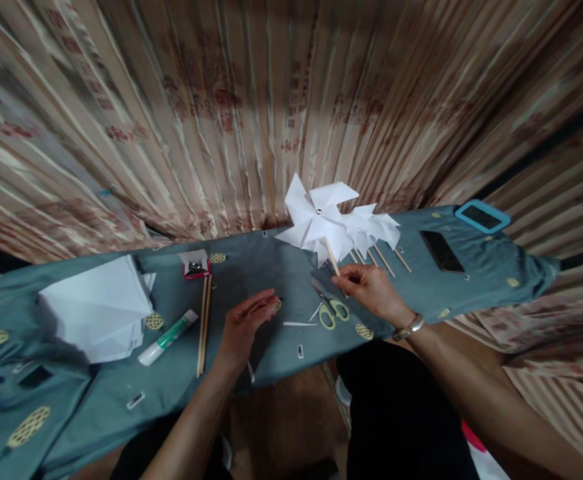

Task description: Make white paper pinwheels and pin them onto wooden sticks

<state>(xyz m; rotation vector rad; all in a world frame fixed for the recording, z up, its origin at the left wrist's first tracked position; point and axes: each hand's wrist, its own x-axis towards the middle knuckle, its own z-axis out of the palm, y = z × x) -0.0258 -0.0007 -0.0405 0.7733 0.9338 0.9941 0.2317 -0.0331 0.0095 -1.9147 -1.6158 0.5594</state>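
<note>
My right hand (371, 288) pinches the wooden stick of a white paper pinwheel (305, 212), which has a silver pin at its centre. It is held up over the table, in front of more white pinwheels (371, 227) lying with their sticks toward me. Holding nothing, my left hand (244, 327) hovers above the cloth with its fingers extended. Scissors with light green handles (327, 315) lie between the hands, beside thin paper strips (299, 324). Left of my left hand are wooden sticks (204, 327) and a green and white glue stick (168, 338).
A stack of white paper (96, 307) lies on the left of the green tablecloth (281, 360). A small red box of pins (196, 265) stands behind the sticks. At the right are a black phone (441, 251) and a blue-framed device (482, 217). Curtains (251, 120) hang close behind the table.
</note>
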